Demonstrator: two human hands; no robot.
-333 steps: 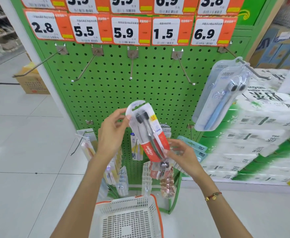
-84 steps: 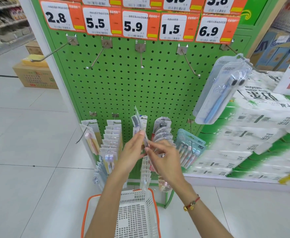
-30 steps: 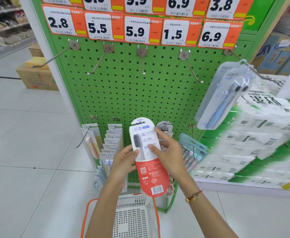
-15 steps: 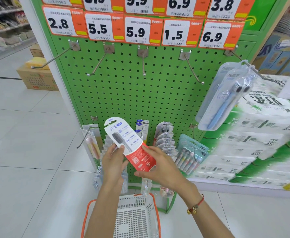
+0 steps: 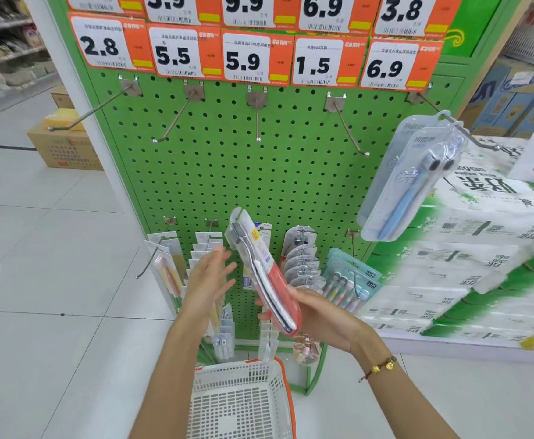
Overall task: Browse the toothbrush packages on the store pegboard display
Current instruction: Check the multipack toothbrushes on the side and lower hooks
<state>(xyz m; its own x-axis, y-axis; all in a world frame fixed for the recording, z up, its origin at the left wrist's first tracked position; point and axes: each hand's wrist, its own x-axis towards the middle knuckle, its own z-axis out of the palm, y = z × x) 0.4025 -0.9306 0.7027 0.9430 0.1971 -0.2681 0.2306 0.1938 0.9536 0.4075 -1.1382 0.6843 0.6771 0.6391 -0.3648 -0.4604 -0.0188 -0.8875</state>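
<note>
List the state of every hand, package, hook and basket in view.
left hand: open, fingers spread, holding nothing
right hand: grips the red toothbrush package
red toothbrush package: off its hook, tilted
blue toothbrush package: hanging on its hook
upper hook: bare
basket: nothing visible inside

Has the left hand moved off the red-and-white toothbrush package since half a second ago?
Yes. The left hand has let go and hangs open left of the toothbrush package, in front of the pegboard's lower-left hanging packs.
</note>
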